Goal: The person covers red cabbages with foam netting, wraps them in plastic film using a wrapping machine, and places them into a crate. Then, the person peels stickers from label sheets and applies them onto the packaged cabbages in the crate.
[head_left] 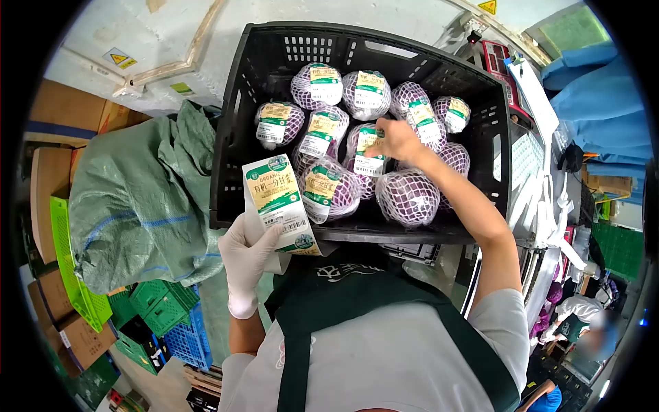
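My left hand (248,257), in a white glove, is closed on a strip of labels (276,196) printed in green and gold, held at the crate's near left corner. My bare right hand (400,142) reaches into the black crate (364,237). Its bent fingers are at the edge of a label (369,147) on a red cabbage (365,187) in a white foam net. Several netted cabbages around it carry the same kind of label, such as one at the near left (329,189). A netted cabbage (408,198) beside my right wrist shows no label on its visible side.
A green woven sack (137,199) bulges left of the crate. Green crates (161,302), a blue crate (189,340) and cardboard boxes (86,326) stand below it. A red scale (500,69) and a clipboard (534,93) are at the right. Another person (580,319) is at the lower right.
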Demonstrator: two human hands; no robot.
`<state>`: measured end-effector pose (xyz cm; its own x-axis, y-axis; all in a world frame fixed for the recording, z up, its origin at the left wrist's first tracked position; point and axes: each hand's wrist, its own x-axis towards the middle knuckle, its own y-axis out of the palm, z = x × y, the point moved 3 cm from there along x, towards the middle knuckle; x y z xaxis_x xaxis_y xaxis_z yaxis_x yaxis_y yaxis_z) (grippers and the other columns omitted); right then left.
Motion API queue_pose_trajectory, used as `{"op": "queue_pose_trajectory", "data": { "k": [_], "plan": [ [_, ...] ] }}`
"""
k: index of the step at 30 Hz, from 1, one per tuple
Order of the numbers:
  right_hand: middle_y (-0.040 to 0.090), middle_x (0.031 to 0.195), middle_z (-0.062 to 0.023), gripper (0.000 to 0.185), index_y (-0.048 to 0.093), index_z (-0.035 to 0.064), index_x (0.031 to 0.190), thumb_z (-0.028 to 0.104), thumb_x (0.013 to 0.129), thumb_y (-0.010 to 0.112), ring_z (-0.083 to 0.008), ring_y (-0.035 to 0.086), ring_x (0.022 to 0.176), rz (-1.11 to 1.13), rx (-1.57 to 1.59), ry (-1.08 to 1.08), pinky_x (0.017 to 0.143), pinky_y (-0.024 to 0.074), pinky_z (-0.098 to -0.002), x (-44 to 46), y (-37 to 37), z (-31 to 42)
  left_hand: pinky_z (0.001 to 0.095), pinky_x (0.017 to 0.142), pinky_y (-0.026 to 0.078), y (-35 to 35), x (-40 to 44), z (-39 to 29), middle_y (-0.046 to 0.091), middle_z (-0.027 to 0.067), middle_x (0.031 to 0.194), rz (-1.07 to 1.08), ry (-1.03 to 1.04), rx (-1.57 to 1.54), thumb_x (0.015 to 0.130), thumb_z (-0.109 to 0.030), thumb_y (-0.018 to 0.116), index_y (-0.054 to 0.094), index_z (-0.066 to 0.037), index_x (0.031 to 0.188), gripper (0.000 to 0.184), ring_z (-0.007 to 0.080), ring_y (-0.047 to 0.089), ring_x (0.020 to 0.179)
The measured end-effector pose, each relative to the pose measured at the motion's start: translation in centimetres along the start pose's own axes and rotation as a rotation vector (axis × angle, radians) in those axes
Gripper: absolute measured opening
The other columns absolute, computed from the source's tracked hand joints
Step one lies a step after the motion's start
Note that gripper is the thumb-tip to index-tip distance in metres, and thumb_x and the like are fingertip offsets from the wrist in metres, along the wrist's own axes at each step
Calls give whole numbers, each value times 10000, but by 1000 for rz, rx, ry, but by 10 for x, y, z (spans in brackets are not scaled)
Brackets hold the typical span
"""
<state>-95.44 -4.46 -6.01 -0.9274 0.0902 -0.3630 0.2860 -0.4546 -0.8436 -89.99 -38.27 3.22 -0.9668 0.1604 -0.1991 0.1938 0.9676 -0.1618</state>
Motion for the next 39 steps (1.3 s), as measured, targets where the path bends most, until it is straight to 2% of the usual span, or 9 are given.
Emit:
{"op": "queue_pose_trajectory", "data": {
  "k": [5, 13, 17, 22, 25, 28, 32, 35, 39],
  "plan": [
    [612, 1016, -183, 666, 536, 46, 1103, 412, 601, 776, -334, 593, 898, -444, -360, -113, 732, 502, -417, -17, -20, 18, 194, 631, 457, 2, -1, -1, 650, 25, 797, -5, -2, -7, 751, -50, 708, 618, 39, 904, 199, 35, 556, 712],
    [527, 1214, -126, 617, 549, 31, 1151, 236, 618, 782, -326, 504, 1097, -51, -16, -542, 943, 423, -374, 1, 16, -10, 205, 665, 481, 18, -6, -13, 673, 53, 840, 107, -11, 39, 748, -58, 705, 620, 40, 991, 275, 55, 594, 739],
    [574, 1144, -163, 667, 504, 19, 1218, 239, 654, 783, -275, 578, 1003, -170, 105, -247, 860, 464, -335, -4, -6, -41, 199, 595, 484, 27, -12, -14, 675, 49, 789, 208, 83, 78, 750, -74, 706, 622, 41, 1009, 296, 42, 597, 666],
    [599, 1091, -164, 571, 451, -22, 1261, 205, 799, 695, -187, 638, 816, 490, 1264, -296, 727, 536, -288, -107, -48, 59, 176, 394, 354, 50, -22, -30, 633, -2, 651, 570, -34, 170, 758, -125, 713, 625, 15, 1039, 326, 0, 449, 432],
    [652, 753, -73, 217, 621, -25, 978, 105, 812, 672, -120, 614, 620, 461, 1146, -200, 554, 503, -223, -151, -48, 86, 272, 718, 496, 57, -20, -39, 653, 85, 898, 695, 19, 241, 628, -181, 808, 541, 7, 1183, 644, 138, 624, 796],
    [655, 746, -28, 157, 649, -7, 910, 107, 807, 683, -60, 603, 647, 147, 971, -254, 546, 492, -224, -184, -47, 95, 370, 995, 346, 58, -21, -45, 405, 165, 1339, 618, 416, 175, 509, -240, 841, 297, -17, 1371, 1043, 290, 426, 1219],
    [651, 722, -111, 180, 647, -8, 931, 90, 785, 685, -138, 636, 601, -148, 639, -454, 539, 497, -248, -208, -31, 102, 222, 680, 463, 84, -40, -35, 647, 87, 872, 293, 446, -6, 813, 17, 607, 585, 18, 954, 143, 102, 583, 737],
    [616, 692, -148, 112, 638, 0, 886, 64, 795, 642, -256, 620, 591, -209, 718, -452, 521, 485, -324, -212, -35, 88, 197, 609, 446, 89, -45, -22, 623, 67, 816, 297, 477, -1, 758, -21, 697, 575, 27, 923, 211, 49, 542, 701],
    [638, 777, -57, 110, 640, -21, 893, 33, 797, 643, -92, 591, 584, -229, 1065, -42, 512, 498, -228, -198, -85, 20, 154, 550, 412, 106, -53, -16, 626, 33, 799, 491, 227, -90, 689, -59, 778, 580, 23, 955, 342, 10, 509, 638]
  ]
}}
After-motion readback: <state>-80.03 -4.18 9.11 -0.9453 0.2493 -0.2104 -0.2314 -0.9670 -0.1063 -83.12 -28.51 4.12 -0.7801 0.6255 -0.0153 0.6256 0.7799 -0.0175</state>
